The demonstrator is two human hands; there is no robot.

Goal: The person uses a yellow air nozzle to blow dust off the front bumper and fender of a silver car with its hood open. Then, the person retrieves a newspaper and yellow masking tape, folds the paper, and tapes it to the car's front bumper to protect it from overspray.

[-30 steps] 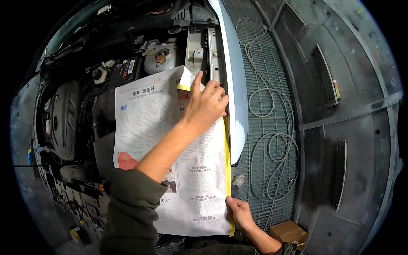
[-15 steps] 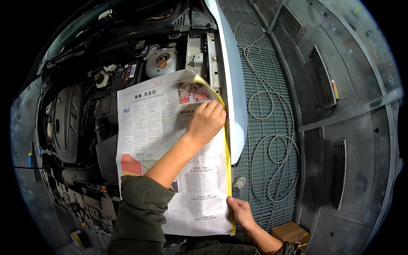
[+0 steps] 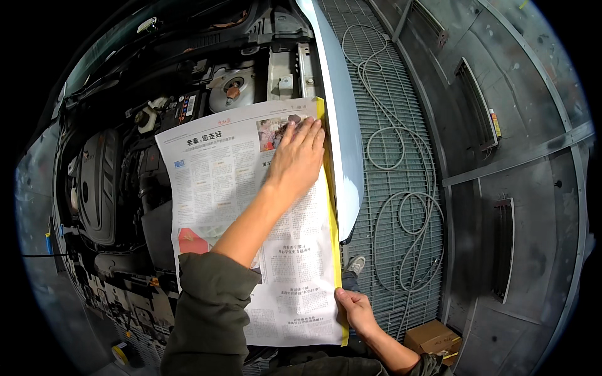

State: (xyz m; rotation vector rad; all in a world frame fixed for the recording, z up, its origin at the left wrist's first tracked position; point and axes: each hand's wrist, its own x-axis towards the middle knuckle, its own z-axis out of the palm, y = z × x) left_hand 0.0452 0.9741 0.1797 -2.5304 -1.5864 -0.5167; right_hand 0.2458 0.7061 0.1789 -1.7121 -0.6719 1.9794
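A sheet of newspaper lies over the side of an open engine bay, with a strip of yellow masking tape along its right edge. My left hand rests flat on the upper right of the sheet, fingers stretched out beside the tape and partly covering a printed picture. At the lower right edge, my right hand pinches the newspaper and tape, thumb on top; its other fingers are mostly hidden. Just right of the taped edge runs the pale blue fender of the car.
Left of the sheet are the engine cover, a battery and a strut mount. A coiled hose lies on the floor grating to the right, before a grey wall. A cardboard box stands at the lower right.
My left hand has gone from curled fingers at the taped edge to lying flat, slightly farther up. The newspaper's upper right corner, bent before, now lies straighter. My right hand keeps its grip.
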